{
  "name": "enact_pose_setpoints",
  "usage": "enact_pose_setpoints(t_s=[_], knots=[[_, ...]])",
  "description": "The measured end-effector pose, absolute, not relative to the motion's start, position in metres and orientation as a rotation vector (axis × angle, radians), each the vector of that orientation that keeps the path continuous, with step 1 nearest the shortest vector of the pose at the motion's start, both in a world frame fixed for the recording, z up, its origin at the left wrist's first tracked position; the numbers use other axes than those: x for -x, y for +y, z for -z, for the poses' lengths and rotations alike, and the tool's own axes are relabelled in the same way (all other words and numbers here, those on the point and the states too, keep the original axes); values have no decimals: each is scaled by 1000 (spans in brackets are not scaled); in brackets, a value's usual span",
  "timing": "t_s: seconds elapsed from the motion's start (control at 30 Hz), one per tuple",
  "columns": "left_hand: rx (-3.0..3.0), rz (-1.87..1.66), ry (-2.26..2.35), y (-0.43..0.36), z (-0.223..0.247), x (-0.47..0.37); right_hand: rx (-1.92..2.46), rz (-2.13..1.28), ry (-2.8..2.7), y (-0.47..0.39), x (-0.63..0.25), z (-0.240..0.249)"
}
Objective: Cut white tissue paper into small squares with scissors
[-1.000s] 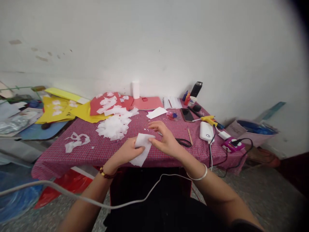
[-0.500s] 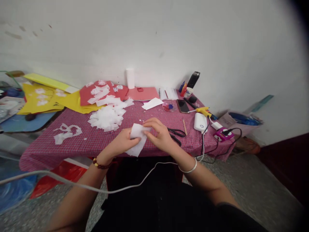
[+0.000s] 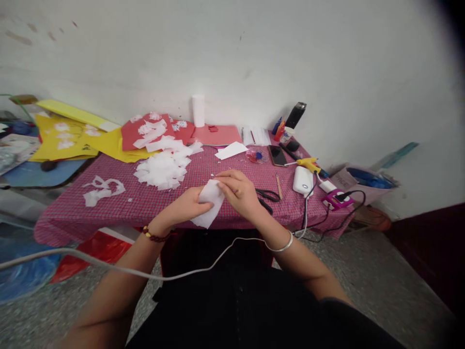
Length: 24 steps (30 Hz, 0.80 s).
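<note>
A piece of thin white paper (image 3: pixel 211 196) is held between both hands over the table's front edge. My left hand (image 3: pixel 189 206) grips it from the left, thumb lying across its face. On the right, my right hand (image 3: pixel 238 193) pinches the paper's upper right corner between thumb and fingers. Black scissors (image 3: pixel 268 196) lie on the cloth just right of my right hand, partly hidden by it. Beyond my left hand is a heap of white paper pieces (image 3: pixel 162 168). Another folded white sheet (image 3: pixel 231 150) lies behind my hands.
Curled paper scraps (image 3: pixel 103 189) lie at the left of the checked tablecloth (image 3: pixel 145 211). To the right are a pencil (image 3: pixel 279 187), a white power bank (image 3: pixel 302 181), a yellow glue gun (image 3: pixel 309 164), a phone (image 3: pixel 277 155) and a purple power strip (image 3: pixel 336 198). A white cable (image 3: pixel 181 277) crosses my lap.
My right hand's fingers have closed together at the paper's upper corner, where they were more spread before. My left hand still holds the paper. The view has shifted slightly.
</note>
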<state>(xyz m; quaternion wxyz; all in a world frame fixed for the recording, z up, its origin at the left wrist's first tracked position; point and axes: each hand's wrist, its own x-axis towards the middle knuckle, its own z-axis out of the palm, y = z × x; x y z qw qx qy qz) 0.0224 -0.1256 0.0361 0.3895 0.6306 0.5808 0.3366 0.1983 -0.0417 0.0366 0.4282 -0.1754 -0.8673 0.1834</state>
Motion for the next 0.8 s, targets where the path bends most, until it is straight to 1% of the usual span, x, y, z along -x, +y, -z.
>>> enact_pose_setpoints(t_s=[0.17, 0.27, 0.37, 0.57, 0.8], knots=[[-1379, -915, 1313, -111, -18, 0, 692, -464, -2095, 0, -201, -28], [-1227, -1024, 1311, -91, -8, 15, 865, -478, -2065, 28, -205, -19], [-1164, -1052, 1346, -63, -5, 27, 987, -562, -2006, 48, -208, -9], [-1121, -1082, 1461, -15, -14, 42, 1048, -722, -1882, 70, -208, 3], [-1162, -1045, 1555, 3, -17, 54, 1060, -939, -1772, 86, -205, 13]])
